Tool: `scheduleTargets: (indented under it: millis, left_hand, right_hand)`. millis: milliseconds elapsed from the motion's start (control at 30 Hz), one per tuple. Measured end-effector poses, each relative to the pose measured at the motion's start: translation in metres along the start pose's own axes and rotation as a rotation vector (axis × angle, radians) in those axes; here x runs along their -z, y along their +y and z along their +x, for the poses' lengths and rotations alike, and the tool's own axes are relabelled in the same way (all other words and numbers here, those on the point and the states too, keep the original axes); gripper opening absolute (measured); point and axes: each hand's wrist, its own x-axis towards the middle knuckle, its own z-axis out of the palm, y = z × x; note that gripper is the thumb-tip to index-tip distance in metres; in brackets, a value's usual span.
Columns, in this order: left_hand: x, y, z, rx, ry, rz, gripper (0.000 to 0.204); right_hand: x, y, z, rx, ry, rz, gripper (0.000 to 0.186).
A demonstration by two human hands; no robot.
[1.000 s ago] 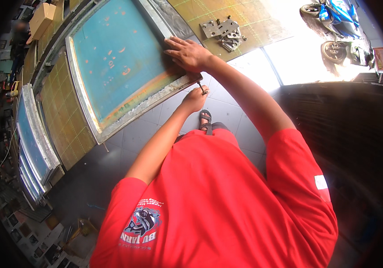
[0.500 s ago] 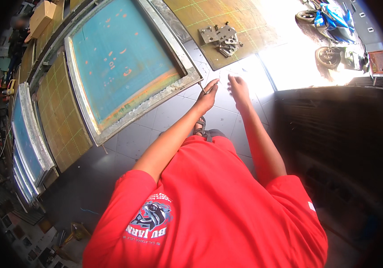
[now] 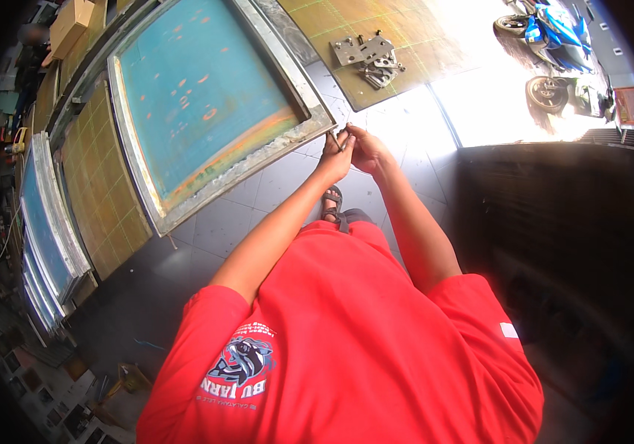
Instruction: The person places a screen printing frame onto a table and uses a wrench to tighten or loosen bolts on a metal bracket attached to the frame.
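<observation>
A blue mesh screen in a worn metal frame [image 3: 206, 176] lies on my upper left, with orange marks across the mesh. At its near right corner my left hand [image 3: 335, 159] is closed around a small dark metal rod [image 3: 338, 142], perhaps a bolt or a tool. My right hand [image 3: 367, 152] meets it there with fingers curled toward the rod's end. Whether those fingers hold the rod or something else is hidden.
Metal plates and brackets [image 3: 369, 58] sit on a gridded board [image 3: 417, 33]. At left are another gridded board [image 3: 95, 185], stacked screens [image 3: 47, 237], a cardboard box [image 3: 71, 28] and a person [image 3: 32, 52]. Motorbikes [image 3: 554, 41] stand at upper right, above a dark panel [image 3: 554, 192].
My right hand has left the screen frame, moved down and right, then come in to meet my left hand, which has shifted slightly right, still at the frame's corner.
</observation>
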Motion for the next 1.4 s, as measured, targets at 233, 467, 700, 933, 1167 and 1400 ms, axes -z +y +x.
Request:
scheduleTargets:
  millis: [233, 467, 700, 933, 1167, 1400]
  left_hand:
    - [0.011, 0.012, -0.018, -0.015, -0.054, -0.073, 0.061]
    - [0.035, -0.003, -0.066, -0.13, 0.036, -0.304, 0.046]
    - [0.042, 0.006, -0.06, -0.163, 0.097, -0.311, 0.026]
    - [0.042, 0.019, -0.065, -0.229, 0.232, -0.207, 0.017]
    - [0.041, 0.026, -0.065, -0.264, 0.247, -0.26, 0.016]
    - [0.041, 0.023, -0.065, -0.336, 0.341, -0.04, 0.014]
  right_hand:
    - [0.006, 0.009, -0.003, 0.122, 0.037, 0.054, 0.022]
    - [0.008, 0.002, -0.019, 0.262, 0.144, 0.068, 0.016]
    - [0.009, 0.011, -0.013, 0.124, 0.158, 0.134, 0.019]
    - [0.015, 0.027, -0.005, -0.008, 0.085, 0.28, 0.02]
    - [0.013, 0.038, 0.003, -0.087, 0.02, 0.41, 0.019]
    - [0.007, 0.055, -0.001, -0.136, -0.137, 0.42, 0.029]
